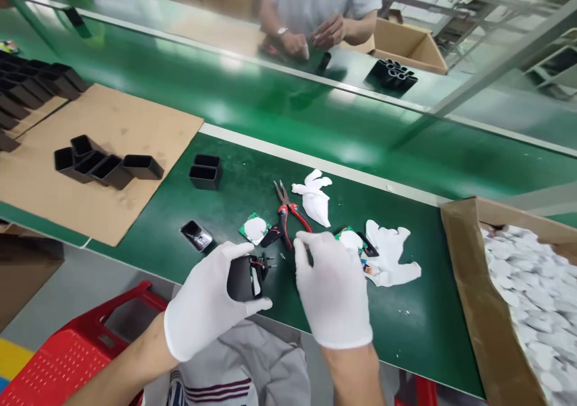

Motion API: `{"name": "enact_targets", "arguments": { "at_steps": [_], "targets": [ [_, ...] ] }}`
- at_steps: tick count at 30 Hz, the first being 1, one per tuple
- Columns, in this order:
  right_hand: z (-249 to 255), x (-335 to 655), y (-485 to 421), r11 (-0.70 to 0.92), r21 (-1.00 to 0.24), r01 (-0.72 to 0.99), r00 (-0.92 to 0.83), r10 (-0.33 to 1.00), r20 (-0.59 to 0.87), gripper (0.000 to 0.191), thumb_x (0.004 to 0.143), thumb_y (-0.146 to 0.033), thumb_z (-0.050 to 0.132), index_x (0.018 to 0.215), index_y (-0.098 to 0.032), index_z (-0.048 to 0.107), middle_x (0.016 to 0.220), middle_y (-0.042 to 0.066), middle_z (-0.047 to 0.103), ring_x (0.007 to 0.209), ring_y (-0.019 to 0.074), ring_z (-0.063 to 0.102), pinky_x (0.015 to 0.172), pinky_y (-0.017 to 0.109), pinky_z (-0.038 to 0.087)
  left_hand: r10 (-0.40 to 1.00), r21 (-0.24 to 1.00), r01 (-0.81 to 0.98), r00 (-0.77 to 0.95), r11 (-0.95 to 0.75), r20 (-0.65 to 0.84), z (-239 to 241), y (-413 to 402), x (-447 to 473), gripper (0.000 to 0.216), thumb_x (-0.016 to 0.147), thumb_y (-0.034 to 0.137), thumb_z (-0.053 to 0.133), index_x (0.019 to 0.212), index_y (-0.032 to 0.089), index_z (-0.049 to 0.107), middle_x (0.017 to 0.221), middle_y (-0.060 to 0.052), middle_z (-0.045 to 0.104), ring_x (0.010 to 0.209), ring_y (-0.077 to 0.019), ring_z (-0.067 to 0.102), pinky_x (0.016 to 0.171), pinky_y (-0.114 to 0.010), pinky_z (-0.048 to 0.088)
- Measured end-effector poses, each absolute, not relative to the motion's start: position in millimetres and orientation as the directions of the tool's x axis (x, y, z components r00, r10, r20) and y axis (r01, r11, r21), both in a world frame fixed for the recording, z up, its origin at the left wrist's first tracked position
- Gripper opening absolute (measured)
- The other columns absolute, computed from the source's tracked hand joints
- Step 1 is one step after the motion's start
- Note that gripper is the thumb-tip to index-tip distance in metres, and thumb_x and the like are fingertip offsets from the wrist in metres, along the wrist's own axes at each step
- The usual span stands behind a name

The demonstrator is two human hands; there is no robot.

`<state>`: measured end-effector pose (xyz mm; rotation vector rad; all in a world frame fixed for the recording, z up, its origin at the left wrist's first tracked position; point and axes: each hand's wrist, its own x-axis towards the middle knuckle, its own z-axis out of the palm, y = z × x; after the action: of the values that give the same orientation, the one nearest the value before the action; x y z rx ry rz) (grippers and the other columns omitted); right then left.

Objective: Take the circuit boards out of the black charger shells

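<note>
My left hand (210,301), in a white glove, grips a black rectangular housing (238,278) between thumb and fingers. At the housing's open right end, a black plug piece with metal pins (265,264), a red wire and something white show. My right hand (333,289), also gloved, is just right of it, thumb and forefinger curled together. Whether anything small is between those fingertips is hidden. Red-handled pliers (283,210) lie beyond the hands, jaws pointing away. A green circuit board with a white disc (255,228) lies left of them; another such board (350,239) is partly behind my right hand.
White gloves (391,252) and a crumpled white glove (314,198) lie on the green table (419,328). A carton (478,298) of white discs stands right. Black sleeves (205,172) and a cardboard sheet (148,117) are left. Across the clear partition, a person's hands (329,31) work.
</note>
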<state>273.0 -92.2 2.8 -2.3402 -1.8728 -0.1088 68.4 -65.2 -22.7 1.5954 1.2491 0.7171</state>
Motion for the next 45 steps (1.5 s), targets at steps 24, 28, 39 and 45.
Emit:
{"name": "enact_targets", "arguments": {
  "at_steps": [24,28,39,45],
  "targets": [
    [40,299,-39,-0.389,-0.183,0.903,0.406,0.912,0.063,0.038,0.108,-0.044,0.045,0.09,-0.023,0.071,0.114,0.014,0.077,0.079,0.023,0.068,0.077,0.039,0.048,0.844,0.847,0.349,0.501,-0.401,0.193,-60,-59,48,0.066,0.075,0.033,0.1,0.132,0.026,0.067,0.12,-0.009,0.073,0.106,-0.0292,0.077,0.091,-0.043,0.066],
    [56,318,-76,-0.287,-0.417,0.862,0.345,0.936,0.068,0.035,0.106,-0.048,0.048,0.083,-0.027,0.062,0.119,0.007,0.078,0.093,0.027,0.071,0.081,0.041,0.051,0.786,0.777,0.322,0.521,-0.541,0.332,-42,-57,39,0.067,0.083,0.027,0.094,0.139,0.025,0.058,0.123,-0.009,0.071,0.107,-0.0247,0.077,0.093,-0.039,0.066],
    [61,313,-131,0.282,-0.499,0.819,-0.268,0.958,0.102,0.022,0.109,-0.04,0.058,0.09,-0.029,0.059,0.111,0.004,0.078,0.096,0.0204,0.08,0.077,0.028,0.065,0.738,0.555,0.495,0.532,-0.669,0.415,-5,-37,15,0.065,0.082,0.023,0.093,0.138,0.023,0.06,0.122,-0.008,0.071,0.101,-0.022,0.077,0.084,-0.033,0.068],
    [51,301,-133,0.291,-0.524,0.801,-0.304,0.95,0.064,0.024,0.109,-0.036,0.06,0.087,-0.029,0.056,0.115,0.004,0.073,0.098,0.0168,0.078,0.082,0.026,0.065,0.703,0.476,0.519,0.55,-0.71,0.451,4,-33,13,0.056,0.086,0.013,0.083,0.137,0.022,0.06,0.122,-0.008,0.073,0.103,-0.0215,0.078,0.083,-0.031,0.068]
  ]
}}
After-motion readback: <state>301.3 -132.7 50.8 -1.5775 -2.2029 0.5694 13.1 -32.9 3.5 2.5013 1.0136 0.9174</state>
